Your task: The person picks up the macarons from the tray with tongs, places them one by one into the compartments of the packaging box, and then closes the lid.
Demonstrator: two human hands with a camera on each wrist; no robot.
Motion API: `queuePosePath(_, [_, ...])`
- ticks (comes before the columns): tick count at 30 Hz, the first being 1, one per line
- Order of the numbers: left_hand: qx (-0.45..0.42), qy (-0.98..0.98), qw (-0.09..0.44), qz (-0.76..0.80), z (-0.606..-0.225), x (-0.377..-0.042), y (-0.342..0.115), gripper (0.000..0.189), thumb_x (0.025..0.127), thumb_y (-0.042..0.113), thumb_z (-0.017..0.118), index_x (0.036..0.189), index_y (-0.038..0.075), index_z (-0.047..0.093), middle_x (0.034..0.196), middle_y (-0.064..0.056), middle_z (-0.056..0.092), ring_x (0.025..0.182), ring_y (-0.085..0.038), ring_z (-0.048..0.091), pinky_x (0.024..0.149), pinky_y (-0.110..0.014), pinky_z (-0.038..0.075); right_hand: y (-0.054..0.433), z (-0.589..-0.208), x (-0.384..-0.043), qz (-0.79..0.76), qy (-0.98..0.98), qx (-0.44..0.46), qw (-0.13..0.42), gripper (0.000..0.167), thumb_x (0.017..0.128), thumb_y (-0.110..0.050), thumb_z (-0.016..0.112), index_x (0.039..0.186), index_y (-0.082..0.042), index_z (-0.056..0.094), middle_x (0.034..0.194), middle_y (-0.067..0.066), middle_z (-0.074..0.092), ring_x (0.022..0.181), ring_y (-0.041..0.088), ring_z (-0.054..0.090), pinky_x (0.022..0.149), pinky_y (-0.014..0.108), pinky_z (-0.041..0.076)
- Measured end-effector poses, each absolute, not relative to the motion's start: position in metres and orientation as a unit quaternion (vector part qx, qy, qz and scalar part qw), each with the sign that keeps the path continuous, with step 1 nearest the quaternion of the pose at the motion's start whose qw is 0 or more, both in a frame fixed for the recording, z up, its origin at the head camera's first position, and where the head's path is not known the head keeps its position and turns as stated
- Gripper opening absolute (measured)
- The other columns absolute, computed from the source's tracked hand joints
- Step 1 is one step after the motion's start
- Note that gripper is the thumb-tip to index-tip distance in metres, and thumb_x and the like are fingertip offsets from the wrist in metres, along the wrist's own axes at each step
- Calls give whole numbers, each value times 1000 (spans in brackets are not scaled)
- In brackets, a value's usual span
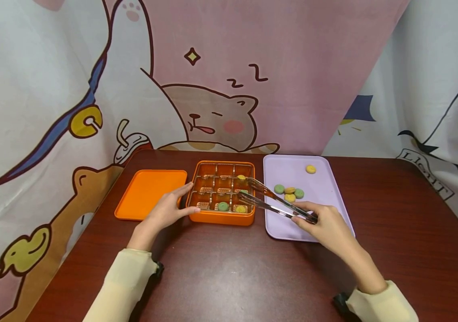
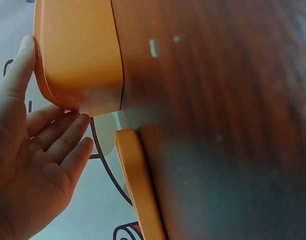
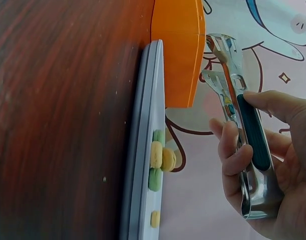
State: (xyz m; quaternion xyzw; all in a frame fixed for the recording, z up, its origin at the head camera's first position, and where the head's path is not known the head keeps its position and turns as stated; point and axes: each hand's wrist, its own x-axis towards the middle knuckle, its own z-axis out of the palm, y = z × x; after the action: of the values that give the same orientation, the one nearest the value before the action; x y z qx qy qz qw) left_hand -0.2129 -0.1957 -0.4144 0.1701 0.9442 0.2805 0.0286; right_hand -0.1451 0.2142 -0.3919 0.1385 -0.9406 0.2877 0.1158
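Observation:
My right hand [image 1: 327, 226] grips metal tongs [image 3: 254, 132] with dark handle pads. Their two tips stand apart over the right column of the orange box [image 1: 221, 218], with no macaron visibly pinched. The box has a clear divided insert. A green macaron [image 1: 223, 206] lies in its front middle compartment, a yellow macaron [image 1: 240, 209] in the front right one. Another yellow one [image 1: 241, 177] sits at the back right; a green one [image 1: 243, 192] below it is partly hidden by the tongs. My left hand [image 1: 167, 209] touches the box's left side, its thumb along the front left corner.
A lilac tray [image 1: 293, 228] stands right of the box, bearing several green and yellow macarons [image 1: 290, 197] in a cluster and a lone yellow macaron [image 1: 311, 169] near its back. The flat orange lid [image 1: 144, 192] lies left of the box. Behind the table [image 1: 229, 277] hangs a cartoon-printed cloth.

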Motion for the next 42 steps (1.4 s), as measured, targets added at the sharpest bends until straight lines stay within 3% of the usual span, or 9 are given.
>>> queuePosePath(11, [169, 945, 29, 278, -413, -213, -196, 86, 87, 45, 74, 156, 10, 35, 161, -10, 36, 145, -36, 39, 116, -55, 37, 226, -391, -144, 289, -938, 138, 132, 27, 83, -19, 80, 109, -10, 76, 63, -9, 54, 57, 1, 39, 49, 20, 33])
queuePosePath(28, [166, 944, 32, 282, -413, -213, -195, 86, 87, 46, 73, 156, 11, 36, 161, -9, 35, 146, -35, 38, 117, -55, 36, 242, -389, -141, 286, -944, 111, 125, 29, 85, -23, 80, 111, -11, 76, 75, -2, 68, 61, 5, 44, 50, 21, 33])
queuePosePath(42, [166, 944, 35, 284, -414, -213, -196, 87, 87, 47, 74, 156, 11, 35, 162, -9, 35, 147, -35, 37, 117, -55, 35, 256, -390, -137, 284, -946, 92, 126, 33, 85, -24, 80, 112, -7, 75, 72, -2, 67, 61, 2, 43, 50, 22, 32])
